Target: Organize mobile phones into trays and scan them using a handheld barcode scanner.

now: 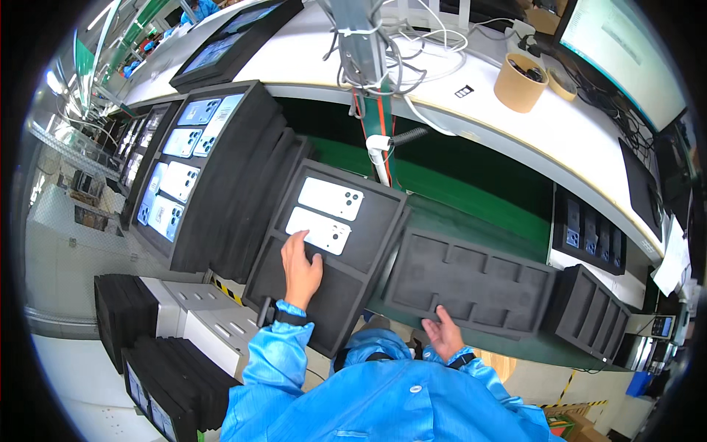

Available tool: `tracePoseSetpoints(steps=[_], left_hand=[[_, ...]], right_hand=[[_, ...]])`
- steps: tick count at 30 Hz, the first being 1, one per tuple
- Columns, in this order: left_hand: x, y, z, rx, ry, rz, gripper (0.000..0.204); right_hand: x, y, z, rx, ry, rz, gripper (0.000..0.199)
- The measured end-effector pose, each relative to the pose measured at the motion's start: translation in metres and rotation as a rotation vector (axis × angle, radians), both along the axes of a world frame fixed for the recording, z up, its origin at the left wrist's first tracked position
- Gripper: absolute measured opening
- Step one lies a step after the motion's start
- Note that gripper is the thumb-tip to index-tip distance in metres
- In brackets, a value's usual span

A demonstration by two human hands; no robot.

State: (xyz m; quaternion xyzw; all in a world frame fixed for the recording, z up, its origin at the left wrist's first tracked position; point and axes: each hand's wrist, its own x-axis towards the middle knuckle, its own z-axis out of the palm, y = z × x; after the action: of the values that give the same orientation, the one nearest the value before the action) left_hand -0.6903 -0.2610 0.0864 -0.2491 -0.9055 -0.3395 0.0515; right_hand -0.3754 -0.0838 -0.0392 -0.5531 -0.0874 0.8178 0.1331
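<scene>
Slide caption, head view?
Left hand at a white phone in a black tray; right hand at the edge of another tray.

pers. in blue smock has l. hand at lower of 2 white phones in a blk tray, r. hand by near edge of a ribbed dk. tray on green table; phone-tray stack at l., monitor upper r.

Dk green bench w/ wide blk foam tray & slotted blk tray just R of it.
</scene>
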Motion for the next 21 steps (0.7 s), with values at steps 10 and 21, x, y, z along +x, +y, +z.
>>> tracePoseSetpoints(steps=[10, 21], left_hand=[[-0.084, 0.026, 0.023, -0.623, 0.071, -0.571, 0.069], [-0.018, -0.039, 0.081, 0.198, 0.201, -0.400, 0.021]], right_hand=[[-0.033, 0.000, 0.071, -0.114, -0.107, 0.413, 0.039], [-0.322, 0.025, 0.103, 1.900, 0.080, 0.935, 0.037]])
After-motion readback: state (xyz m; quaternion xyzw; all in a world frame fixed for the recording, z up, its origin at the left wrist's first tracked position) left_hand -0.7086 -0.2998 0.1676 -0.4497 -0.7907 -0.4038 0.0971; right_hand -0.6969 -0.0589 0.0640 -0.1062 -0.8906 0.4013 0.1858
